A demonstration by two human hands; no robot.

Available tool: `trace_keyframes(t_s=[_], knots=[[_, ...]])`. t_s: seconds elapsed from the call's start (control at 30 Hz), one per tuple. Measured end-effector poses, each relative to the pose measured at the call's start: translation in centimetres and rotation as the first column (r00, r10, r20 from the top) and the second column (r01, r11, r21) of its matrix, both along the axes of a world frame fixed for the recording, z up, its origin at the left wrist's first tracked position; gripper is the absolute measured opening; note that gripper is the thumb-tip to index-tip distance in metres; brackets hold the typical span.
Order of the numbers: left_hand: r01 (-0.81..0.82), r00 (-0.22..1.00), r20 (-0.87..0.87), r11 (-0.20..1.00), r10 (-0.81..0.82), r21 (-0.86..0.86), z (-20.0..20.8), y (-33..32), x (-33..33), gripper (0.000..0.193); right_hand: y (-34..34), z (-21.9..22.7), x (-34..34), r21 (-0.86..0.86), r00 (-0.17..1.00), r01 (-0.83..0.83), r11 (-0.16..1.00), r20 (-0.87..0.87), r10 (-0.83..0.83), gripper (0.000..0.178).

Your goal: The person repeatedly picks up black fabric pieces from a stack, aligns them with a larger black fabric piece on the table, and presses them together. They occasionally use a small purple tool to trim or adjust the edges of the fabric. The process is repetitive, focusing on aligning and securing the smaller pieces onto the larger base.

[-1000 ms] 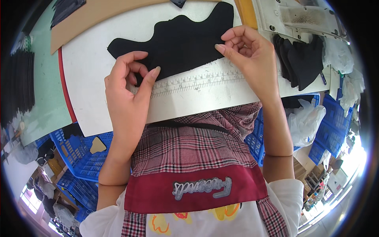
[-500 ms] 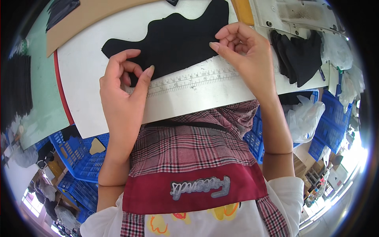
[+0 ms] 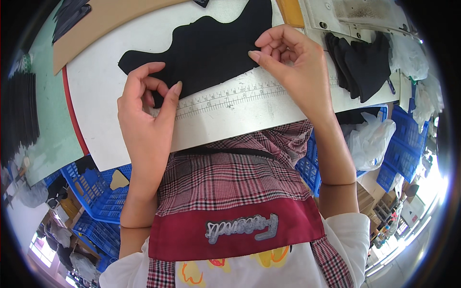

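A black cut fabric piece (image 3: 211, 53) with a wavy far edge lies across the white work surface. My left hand (image 3: 146, 108) is at its near left corner, fingers curled and thumb close to the middle finger, with the cloth's edge between them. At the right end, my right hand (image 3: 293, 65) pinches the near edge between thumb and forefinger, its other fingers curled in. Just below the cloth's near edge runs a printed ruler scale (image 3: 225, 102). Parts of the cloth under my fingers are hidden.
Black fabric pieces (image 3: 362, 65) lie at the right beside a pale machine (image 3: 355, 17). A brown board (image 3: 110, 21) borders the far left. Dark stacked pieces (image 3: 21, 110) sit on the green surface (image 3: 50, 125). Blue crates (image 3: 98, 192) stand below the table's edge.
The view has shifted slightly, carrying table, cloth and hands a little to the left in the picture. Both hands keep nearly the same hold on the cloth.
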State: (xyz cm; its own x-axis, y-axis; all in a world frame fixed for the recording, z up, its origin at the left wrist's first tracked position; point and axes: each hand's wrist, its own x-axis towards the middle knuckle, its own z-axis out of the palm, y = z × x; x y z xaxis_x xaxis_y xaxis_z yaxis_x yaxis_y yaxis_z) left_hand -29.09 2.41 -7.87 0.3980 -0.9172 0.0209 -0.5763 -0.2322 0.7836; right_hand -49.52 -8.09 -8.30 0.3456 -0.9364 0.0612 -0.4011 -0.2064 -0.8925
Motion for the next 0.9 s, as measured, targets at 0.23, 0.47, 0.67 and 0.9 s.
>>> trace_keyframes(t_s=[0.23,0.47,0.67,0.9], knots=[[0.040,0.998,0.051,0.999,-0.039,-0.009,-0.1,0.1,-0.2,0.030,0.1,0.0,-0.1,-0.011,1.000,-0.006,1.000,-0.016,0.006,0.013],[0.284,0.848,0.494,0.951,-0.189,-0.124,0.0,-0.6,-2.5,0.057,0.2,0.1,0.4,-0.077,0.990,-0.058,0.995,-0.131,0.048,0.013],[0.493,0.792,0.389,0.869,-0.470,0.045,-0.9,0.2,-3.4,0.082,0.1,0.2,0.5,-0.078,0.987,-0.078,0.994,-0.147,0.066,0.018],[0.438,0.739,0.484,0.880,-0.469,0.184,-0.8,4.4,1.6,0.098,3.4,0.3,2.4,-0.641,0.857,-0.261,0.721,-0.497,-0.132,0.047]])
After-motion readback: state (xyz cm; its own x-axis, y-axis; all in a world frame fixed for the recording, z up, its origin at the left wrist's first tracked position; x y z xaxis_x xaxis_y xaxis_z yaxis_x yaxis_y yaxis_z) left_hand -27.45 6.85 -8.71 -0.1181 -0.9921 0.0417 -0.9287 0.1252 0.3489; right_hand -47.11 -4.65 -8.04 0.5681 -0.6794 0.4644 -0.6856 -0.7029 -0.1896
